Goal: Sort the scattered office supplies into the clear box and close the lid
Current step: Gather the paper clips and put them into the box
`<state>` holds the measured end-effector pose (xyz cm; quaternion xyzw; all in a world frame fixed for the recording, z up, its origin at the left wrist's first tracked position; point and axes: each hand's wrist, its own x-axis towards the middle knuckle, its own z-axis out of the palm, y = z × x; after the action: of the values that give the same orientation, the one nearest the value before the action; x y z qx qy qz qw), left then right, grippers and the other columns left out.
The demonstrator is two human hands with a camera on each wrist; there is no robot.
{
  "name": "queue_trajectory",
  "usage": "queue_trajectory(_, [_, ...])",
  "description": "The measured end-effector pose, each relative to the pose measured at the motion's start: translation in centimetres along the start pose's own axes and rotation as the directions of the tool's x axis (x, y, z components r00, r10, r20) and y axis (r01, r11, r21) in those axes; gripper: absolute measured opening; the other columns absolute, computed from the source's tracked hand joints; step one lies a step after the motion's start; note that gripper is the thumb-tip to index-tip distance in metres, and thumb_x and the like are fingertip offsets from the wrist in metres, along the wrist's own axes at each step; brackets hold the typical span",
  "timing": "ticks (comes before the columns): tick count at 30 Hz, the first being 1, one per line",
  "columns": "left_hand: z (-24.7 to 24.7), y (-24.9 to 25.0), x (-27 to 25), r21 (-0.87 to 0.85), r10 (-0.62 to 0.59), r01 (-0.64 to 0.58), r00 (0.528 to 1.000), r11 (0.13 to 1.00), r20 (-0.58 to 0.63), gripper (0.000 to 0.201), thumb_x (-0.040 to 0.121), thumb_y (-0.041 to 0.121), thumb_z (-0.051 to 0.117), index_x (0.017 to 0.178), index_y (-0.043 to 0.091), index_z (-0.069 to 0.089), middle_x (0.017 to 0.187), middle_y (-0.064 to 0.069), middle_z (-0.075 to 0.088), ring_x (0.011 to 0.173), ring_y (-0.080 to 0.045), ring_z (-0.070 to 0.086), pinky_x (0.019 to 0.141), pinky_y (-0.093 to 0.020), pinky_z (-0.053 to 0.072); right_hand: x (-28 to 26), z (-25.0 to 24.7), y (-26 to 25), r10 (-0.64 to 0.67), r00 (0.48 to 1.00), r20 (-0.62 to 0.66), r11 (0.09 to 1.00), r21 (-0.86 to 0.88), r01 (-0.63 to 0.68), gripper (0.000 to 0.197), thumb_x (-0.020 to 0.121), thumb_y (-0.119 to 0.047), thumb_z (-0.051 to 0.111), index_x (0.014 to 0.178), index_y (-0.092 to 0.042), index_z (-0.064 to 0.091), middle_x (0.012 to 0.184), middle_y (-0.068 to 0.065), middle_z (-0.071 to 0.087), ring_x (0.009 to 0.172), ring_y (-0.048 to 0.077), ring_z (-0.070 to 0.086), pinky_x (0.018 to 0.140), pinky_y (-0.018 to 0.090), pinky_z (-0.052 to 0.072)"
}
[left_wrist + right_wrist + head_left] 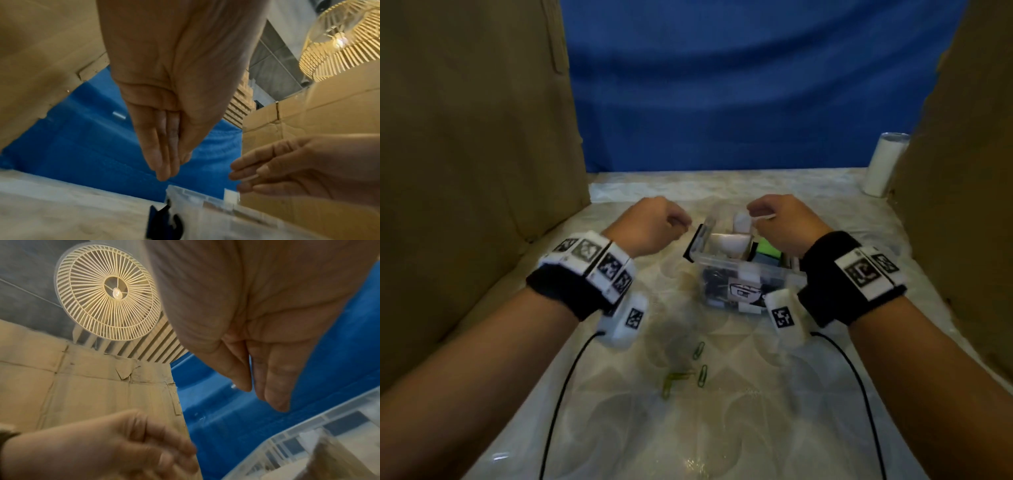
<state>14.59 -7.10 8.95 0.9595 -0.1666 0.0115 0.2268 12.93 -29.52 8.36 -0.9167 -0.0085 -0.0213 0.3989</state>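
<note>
Box (743, 274), lid off, is sitting mid-worktop (722, 428) as the right hand (784, 226) is pinching something small and white over it, the left hand (650, 226) hovering loosely curled, apparently empty.

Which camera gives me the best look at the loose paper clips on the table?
The head view: the paper clips lie in plain sight on the table, nearer the person than the clear box. Neither wrist view shows them; both look up past the fingers at the box, cardboard and blue backdrop.
</note>
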Motion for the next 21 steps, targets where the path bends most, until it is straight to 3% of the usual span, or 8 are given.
queue_trajectory(3, [0.9,-1.5,-3.1,0.126,0.021,-0.024,1.000,0.992,0.020,0.024,0.091,0.023,0.058,0.112,0.022,0.070,0.108,0.005,0.071,0.084,-0.007,0.059,0.077,-0.022,0.043,-1.8,0.2,0.5,-0.046,0.995,-0.090,0.999,0.013,0.048,0.031,0.093,-0.008,0.050,0.120,-0.018,0.060,0.122,-0.001,0.061,0.108,0.016,0.057,0.092,0.027,0.044])
queue_trajectory(7, [3.5,-2.8,-6.6,0.188,-0.059,0.017,0.973,0.982,0.222,0.021,0.089,0.036,0.060,0.101,0.022,0.072,0.100,0.006,0.069,0.082,-0.009,0.060,0.074,-0.023,0.045,-5.9,3.1,-0.2,-0.236,0.963,-0.129,0.971,-0.005,0.237,0.014,0.093,-0.009,0.053,0.093,-0.022,0.058,0.093,-0.002,0.062,0.079,0.011,0.057,0.071,0.018,0.043])
queue_trajectory(9, [5.2,-3.1,-7.9,0.206,-0.136,0.062,0.920,0.977,0.368,0.029,0.084,0.045,0.064,0.095,0.020,0.072,0.094,0.004,0.071,0.081,-0.015,0.064,0.073,-0.030,0.050,-7.6,5.3,-0.1,-0.279,0.959,0.044,0.950,-0.136,0.283,0.007,0.092,-0.011,0.054,0.090,-0.016,0.058,0.093,0.002,0.063,0.079,0.012,0.058,0.071,0.024,0.049])
queue_trajectory(10, [6.2,-3.2,-8.5,0.212,-0.184,0.099,0.882,0.972,0.434,0.034,0.080,0.050,0.066,0.093,0.018,0.072,0.092,0.002,0.072,0.080,-0.017,0.066,0.073,-0.031,0.052,-8.1,6.4,0.1,-0.253,0.952,0.171,0.933,-0.216,0.286,0.008,0.090,-0.015,0.058,0.098,-0.012,0.061,0.102,0.006,0.063,0.088,0.016,0.059,0.079,0.029,0.052])
queue_trajectory(13, [8.8,-3.0,-9.9,0.318,-0.293,0.143,0.817,0.937,0.497,0.051,0.063,0.062,0.074,0.091,0.020,0.068,0.093,0.001,0.070,0.083,-0.016,0.063,0.074,-0.031,0.052,-8.5,9.9,1.7,0.025,0.866,0.499,0.858,-0.455,0.238,0.063,0.077,-0.038,0.074,0.131,-0.020,0.046,0.134,0.004,0.044,0.118,0.024,0.051,0.095,0.035,0.045])
queue_trajectory(15, [9.9,-2.8,-10.2,0.344,-0.301,0.144,0.833,0.928,0.464,0.051,0.062,0.058,0.077,0.094,0.020,0.064,0.098,0.001,0.067,0.088,-0.017,0.062,0.074,-0.029,0.049,-8.1,11.6,2.6,0.113,0.822,0.558,0.793,-0.549,0.264,0.078,0.066,-0.045,0.081,0.130,-0.029,0.039,0.134,0.003,0.036,0.118,0.027,0.049,0.093,0.039,0.047])
queue_trajectory(17, [10.1,-2.8,-10.1,0.296,-0.280,0.154,0.846,0.943,0.454,0.043,0.066,0.047,0.080,0.096,0.018,0.067,0.100,0.000,0.068,0.090,-0.017,0.062,0.071,-0.026,0.046,-7.5,12.2,2.9,0.113,0.812,0.572,0.779,-0.559,0.285,0.070,0.063,-0.045,0.082,0.118,-0.033,0.041,0.124,0.003,0.037,0.110,0.027,0.052,0.086,0.040,0.050])
queue_trajectory(21, [9.9,-3.2,-10.0,0.181,-0.238,0.173,0.856,0.968,0.459,0.026,0.070,0.027,0.081,0.093,0.017,0.073,0.097,0.002,0.072,0.079,-0.008,0.059,0.067,-0.020,0.042,-6.9,11.9,3.1,0.046,0.778,0.626,0.852,-0.431,0.297,0.041,0.071,-0.036,0.079,0.103,-0.024,0.056,0.096,-0.006,0.044,0.097,0.020,0.054,0.084,0.034,0.047])
